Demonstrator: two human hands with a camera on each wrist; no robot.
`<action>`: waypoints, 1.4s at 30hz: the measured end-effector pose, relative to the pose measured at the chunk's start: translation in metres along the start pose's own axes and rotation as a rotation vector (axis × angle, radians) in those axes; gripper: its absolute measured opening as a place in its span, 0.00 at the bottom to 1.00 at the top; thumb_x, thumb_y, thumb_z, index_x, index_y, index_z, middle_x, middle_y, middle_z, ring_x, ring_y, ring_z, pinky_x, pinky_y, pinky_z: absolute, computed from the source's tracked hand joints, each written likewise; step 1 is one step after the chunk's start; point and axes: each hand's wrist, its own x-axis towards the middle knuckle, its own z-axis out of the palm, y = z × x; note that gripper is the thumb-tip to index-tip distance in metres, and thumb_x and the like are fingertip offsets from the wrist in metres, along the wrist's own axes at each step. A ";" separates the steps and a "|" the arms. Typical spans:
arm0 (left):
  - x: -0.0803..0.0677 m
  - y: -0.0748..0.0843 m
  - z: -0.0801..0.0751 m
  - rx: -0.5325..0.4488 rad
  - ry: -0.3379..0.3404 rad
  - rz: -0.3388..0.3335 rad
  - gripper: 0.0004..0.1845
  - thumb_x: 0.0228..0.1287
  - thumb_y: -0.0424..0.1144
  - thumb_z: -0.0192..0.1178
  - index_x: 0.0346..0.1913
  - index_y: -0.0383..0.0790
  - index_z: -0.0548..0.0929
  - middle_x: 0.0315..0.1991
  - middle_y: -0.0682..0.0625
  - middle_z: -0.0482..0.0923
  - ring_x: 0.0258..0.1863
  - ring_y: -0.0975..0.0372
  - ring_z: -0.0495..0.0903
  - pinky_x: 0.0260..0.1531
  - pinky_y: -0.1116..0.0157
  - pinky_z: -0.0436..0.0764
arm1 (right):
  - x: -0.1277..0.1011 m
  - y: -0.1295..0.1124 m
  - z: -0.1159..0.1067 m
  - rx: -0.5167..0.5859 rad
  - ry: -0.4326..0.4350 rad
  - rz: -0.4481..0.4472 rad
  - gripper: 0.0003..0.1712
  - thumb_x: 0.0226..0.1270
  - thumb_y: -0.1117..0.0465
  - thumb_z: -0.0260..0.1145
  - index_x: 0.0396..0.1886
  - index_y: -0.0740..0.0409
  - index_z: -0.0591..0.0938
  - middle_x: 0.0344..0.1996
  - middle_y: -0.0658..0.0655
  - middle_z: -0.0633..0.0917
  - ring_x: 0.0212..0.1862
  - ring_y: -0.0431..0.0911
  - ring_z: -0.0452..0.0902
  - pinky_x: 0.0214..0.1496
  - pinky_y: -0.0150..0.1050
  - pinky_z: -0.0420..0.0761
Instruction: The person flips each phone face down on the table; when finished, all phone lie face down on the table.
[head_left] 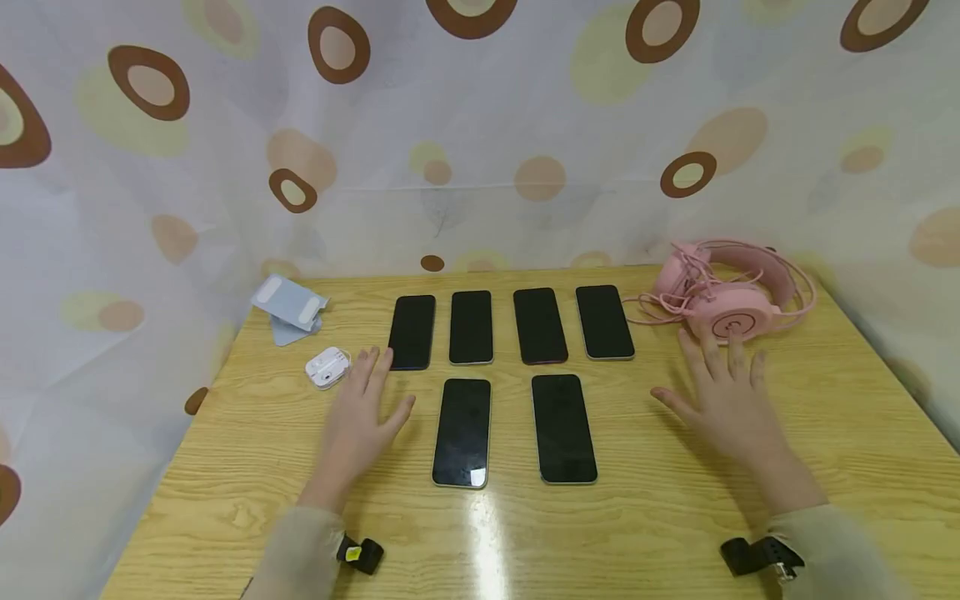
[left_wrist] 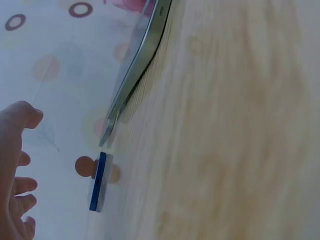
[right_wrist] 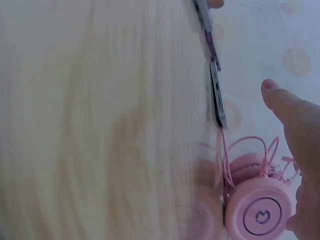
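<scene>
My left hand (head_left: 358,421) hovers with fingers spread at the left, its fingertips overlapping the lower corner of the leftmost phone (head_left: 412,332) in the head view. Beside those fingertips lies a white earphone case (head_left: 327,367). On the right, my right hand (head_left: 731,400) also has its fingers spread and holds nothing; its fingertips overlap the pink headphones (head_left: 738,310). Between the hands, several dark-screened phones lie in two rows. The front row has a left phone (head_left: 462,433) and a right phone (head_left: 565,429). In the left wrist view, a blue phone edge (left_wrist: 98,182) shows near the fingers.
A light blue folded stand (head_left: 288,304) sits at the back left corner of the wooden table (head_left: 637,533). Behind the table hangs a white curtain (head_left: 487,108) with round brown and yellow patterns. The headphones' pink cable (head_left: 648,310) lies coiled beside the rightmost phone (head_left: 604,322).
</scene>
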 end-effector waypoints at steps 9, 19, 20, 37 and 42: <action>-0.016 0.020 0.029 -0.411 -0.012 -0.042 0.35 0.67 0.47 0.58 0.73 0.42 0.59 0.72 0.45 0.58 0.70 0.53 0.55 0.65 0.48 0.57 | 0.010 -0.036 0.022 0.393 -0.076 0.011 0.48 0.69 0.42 0.57 0.76 0.61 0.47 0.74 0.67 0.46 0.72 0.67 0.34 0.66 0.67 0.44; -0.027 0.032 0.042 -0.538 -0.105 -0.116 0.37 0.65 0.53 0.58 0.72 0.43 0.61 0.71 0.48 0.60 0.70 0.53 0.56 0.65 0.48 0.56 | 0.028 -0.083 0.039 0.505 -0.012 -0.131 0.35 0.67 0.54 0.64 0.68 0.65 0.66 0.66 0.65 0.67 0.68 0.63 0.56 0.66 0.61 0.54; -0.028 0.031 0.043 -0.535 -0.108 -0.113 0.37 0.65 0.53 0.59 0.72 0.43 0.62 0.70 0.48 0.60 0.70 0.53 0.57 0.65 0.48 0.56 | 0.030 -0.089 0.041 0.516 0.000 -0.151 0.34 0.66 0.55 0.65 0.67 0.65 0.67 0.65 0.65 0.69 0.66 0.62 0.59 0.65 0.61 0.55; -0.028 0.031 0.040 -0.334 -0.278 -0.019 0.56 0.47 0.66 0.67 0.74 0.42 0.56 0.73 0.49 0.53 0.72 0.54 0.51 0.65 0.49 0.57 | 0.069 -0.168 0.067 0.549 -0.242 -0.290 0.33 0.59 0.64 0.71 0.64 0.62 0.72 0.60 0.61 0.75 0.64 0.56 0.64 0.66 0.54 0.60; -0.029 0.033 0.039 -0.289 -0.325 -0.003 0.65 0.36 0.71 0.69 0.75 0.42 0.52 0.75 0.50 0.49 0.72 0.53 0.48 0.66 0.50 0.57 | 0.076 -0.175 0.066 0.522 -0.290 -0.283 0.38 0.56 0.63 0.73 0.65 0.66 0.69 0.61 0.64 0.73 0.65 0.57 0.65 0.68 0.55 0.55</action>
